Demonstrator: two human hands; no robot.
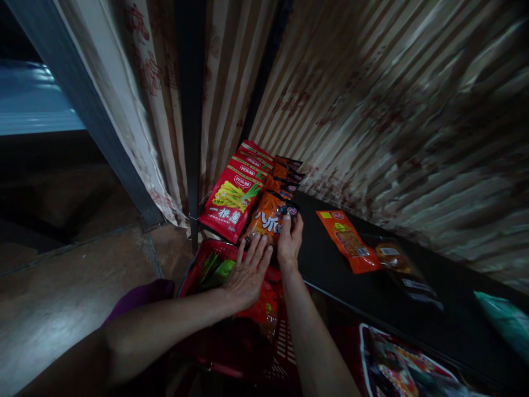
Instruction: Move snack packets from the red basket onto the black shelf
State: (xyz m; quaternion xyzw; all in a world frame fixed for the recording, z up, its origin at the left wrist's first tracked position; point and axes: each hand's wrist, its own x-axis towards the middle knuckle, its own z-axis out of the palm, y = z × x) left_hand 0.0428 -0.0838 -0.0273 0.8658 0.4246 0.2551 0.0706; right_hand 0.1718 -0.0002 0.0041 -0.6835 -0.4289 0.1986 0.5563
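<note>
My left hand lies with its fingers spread against the lower edge of an orange snack packet. Along the packet's right side rest the stretched fingers of my right hand. This packet is at the front of a row of similar orange packets, overlapping towards the curtain. Just left of it, several red snack bags with yellow and green pictures overlap in a row. Beneath my forearms stands a red plastic basket holding green and red packets, partly hidden by my left arm.
Farther right on the black shelf lie an orange-red packet, a clear-and-dark packet and a teal packet. A second container with packets stands at lower right. Behind rise a striped curtain and a dark post.
</note>
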